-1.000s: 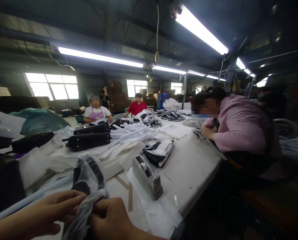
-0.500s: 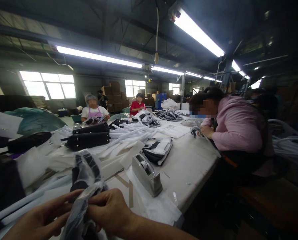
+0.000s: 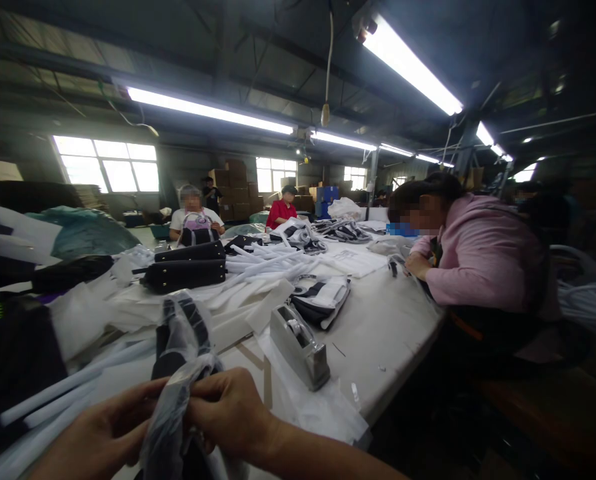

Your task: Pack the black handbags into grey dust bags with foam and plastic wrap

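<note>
Plastic-wrapped handle (image 3: 165, 413) stands upright between the person's 2 hands, low in view at the near side of the bench (image 3: 363, 333). The left hand (image 3: 103, 427) has its fingers curled against 1 side, tips partly hidden; the right hand (image 3: 238, 417) pinches the other side, its fingers nearly closed on the wrap. Just beyond rises a wrapped loop (image 3: 188, 323) (whether it joins the handle, I cannot tell). A grey tape dispenser (image 3: 299, 347) stands near the right hand, on clear film (image 3: 298, 407). White tubes (image 3: 53, 397) lie beside the left hand; farther off are 2 black studded pieces (image 3: 184, 277) and a black-and-white bag (image 3: 321, 300). The bench top is pale, bare toward its right edge, where a co-worker in pink (image 3: 488, 260) leans in. Tube lights (image 3: 413, 63) hang over the dim hall; stacked cartons (image 3: 235, 183) stand at the back.
</note>
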The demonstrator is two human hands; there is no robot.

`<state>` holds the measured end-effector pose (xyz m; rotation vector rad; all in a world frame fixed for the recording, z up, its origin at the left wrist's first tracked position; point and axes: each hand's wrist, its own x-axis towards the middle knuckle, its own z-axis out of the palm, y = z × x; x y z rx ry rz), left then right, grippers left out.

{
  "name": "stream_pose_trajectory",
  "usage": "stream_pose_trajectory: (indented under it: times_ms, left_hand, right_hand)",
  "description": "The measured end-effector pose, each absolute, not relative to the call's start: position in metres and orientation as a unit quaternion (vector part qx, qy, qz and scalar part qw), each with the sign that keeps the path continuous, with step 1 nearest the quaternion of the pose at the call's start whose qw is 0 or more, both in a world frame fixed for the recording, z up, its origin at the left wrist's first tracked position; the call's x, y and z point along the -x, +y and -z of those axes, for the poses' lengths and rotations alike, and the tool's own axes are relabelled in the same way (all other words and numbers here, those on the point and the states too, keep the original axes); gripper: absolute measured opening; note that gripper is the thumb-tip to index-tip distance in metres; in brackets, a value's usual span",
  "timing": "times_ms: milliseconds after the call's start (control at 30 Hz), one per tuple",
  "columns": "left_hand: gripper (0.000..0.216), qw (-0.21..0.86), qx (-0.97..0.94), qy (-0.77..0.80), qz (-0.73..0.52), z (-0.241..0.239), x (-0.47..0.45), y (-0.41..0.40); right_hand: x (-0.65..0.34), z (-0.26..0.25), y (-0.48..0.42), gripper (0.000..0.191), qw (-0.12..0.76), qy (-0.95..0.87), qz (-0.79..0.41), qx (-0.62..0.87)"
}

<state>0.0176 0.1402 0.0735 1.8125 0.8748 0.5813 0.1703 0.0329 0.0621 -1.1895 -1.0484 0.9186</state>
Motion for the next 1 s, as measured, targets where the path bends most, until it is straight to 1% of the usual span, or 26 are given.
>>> stream_pose_trajectory:
  times_ms: [133,267,433,467,533,633,700,767,867,1000]
  left_hand:
    - [0.037,0.490,-0.762,0.362,-0.220,-0.070,-0.014,0.146]
    - [0.036,0.518,-0.761,0.336,-0.198,-0.070,-0.008,0.154]
    - [0.034,0.445,-0.783,0.366,-0.236,-0.091,0.002,0.133]
    - [0.035,0.447,-0.777,0.369,-0.244,-0.096,0.004,0.126]
    - [0.038,0.498,-0.731,0.381,-0.269,-0.104,0.008,0.114]
    - [0.033,0.629,-0.613,0.378,-0.292,-0.109,0.016,0.102]
    - [0.029,0.706,-0.548,0.344,-0.289,-0.107,0.022,0.096]
    - [0.026,0.753,-0.506,0.306,-0.291,-0.104,0.025,0.091]
    - [0.029,0.773,-0.480,0.255,-0.327,-0.099,0.024,0.083]
    - [0.036,0.741,-0.509,0.217,-0.380,-0.094,0.014,0.075]
  right_hand:
    - [-0.172,-0.061,0.033,0.035,0.595,-0.457,-0.392,0.532]
    - [-0.177,-0.062,0.035,0.033,0.569,-0.476,-0.388,0.548]
    - [-0.183,-0.066,0.033,0.031,0.531,-0.511,-0.410,0.537]
    - [-0.184,-0.068,0.030,0.031,0.526,-0.518,-0.418,0.530]
    - [-0.186,-0.072,0.025,0.032,0.513,-0.532,-0.431,0.518]
    - [-0.191,-0.079,0.014,0.032,0.492,-0.541,-0.436,0.524]
    - [-0.195,-0.080,0.006,0.033,0.489,-0.533,-0.425,0.545]
    - [-0.197,-0.080,-0.002,0.035,0.498,-0.516,-0.416,0.559]
    - [-0.197,-0.077,-0.013,0.037,0.544,-0.465,-0.474,0.513]
    - [-0.194,-0.073,-0.021,0.049,0.616,-0.381,-0.603,0.334]
